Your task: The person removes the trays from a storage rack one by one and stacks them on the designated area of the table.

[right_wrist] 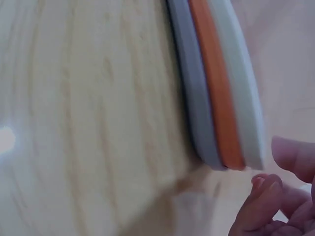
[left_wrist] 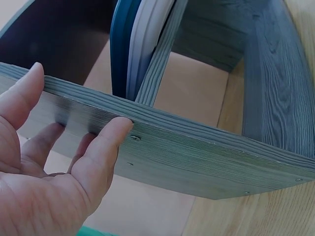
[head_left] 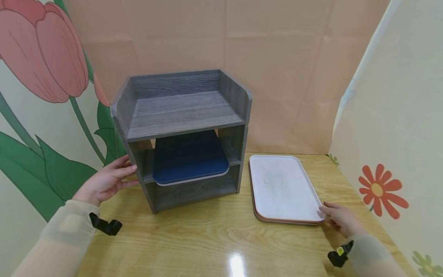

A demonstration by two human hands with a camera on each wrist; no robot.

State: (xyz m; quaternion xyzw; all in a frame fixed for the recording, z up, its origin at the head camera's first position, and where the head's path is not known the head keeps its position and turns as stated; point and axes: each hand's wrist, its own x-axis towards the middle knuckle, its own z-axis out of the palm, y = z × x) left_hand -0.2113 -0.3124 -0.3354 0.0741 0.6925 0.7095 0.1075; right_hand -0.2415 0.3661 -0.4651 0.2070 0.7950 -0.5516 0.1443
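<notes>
- Head view shows a stack of trays (head_left: 282, 188) lying flat on the worktop (head_left: 207, 238), just to the right of a grey wooden shelf (head_left: 180, 134). The top tray is white, and an orange edge peeks out under it.
- Right wrist view shows three edges in that stack (right_wrist: 216, 98): grey at the bottom, orange in the middle, pale on top.
- The right hand (head_left: 340, 219) sits at the near right corner of the stack. Its fingertips (right_wrist: 266, 191) are right at the tray edges, softly bent. The grip is not closed on anything yet; I cannot tell if it touches or is a tiny bit off.
- I think the step in hand is getting hold of the top tray. The next move calls for slipping the fingertips under just one edge, so only one tray lifts and the others stay down.
- A blue tray (head_left: 188, 157) already lies on the middle level of the shelf, with a pale one under it.
- The left hand (head_left: 105, 182) rests on the left side wall of the shelf. Its fingers (left_wrist: 106, 142) are straight and spread, flat against the wood, with the thumb on the front edge. It looks like it steadies the shelf.
- Both arms reach forward, low over the worktop, one on each side.
</notes>
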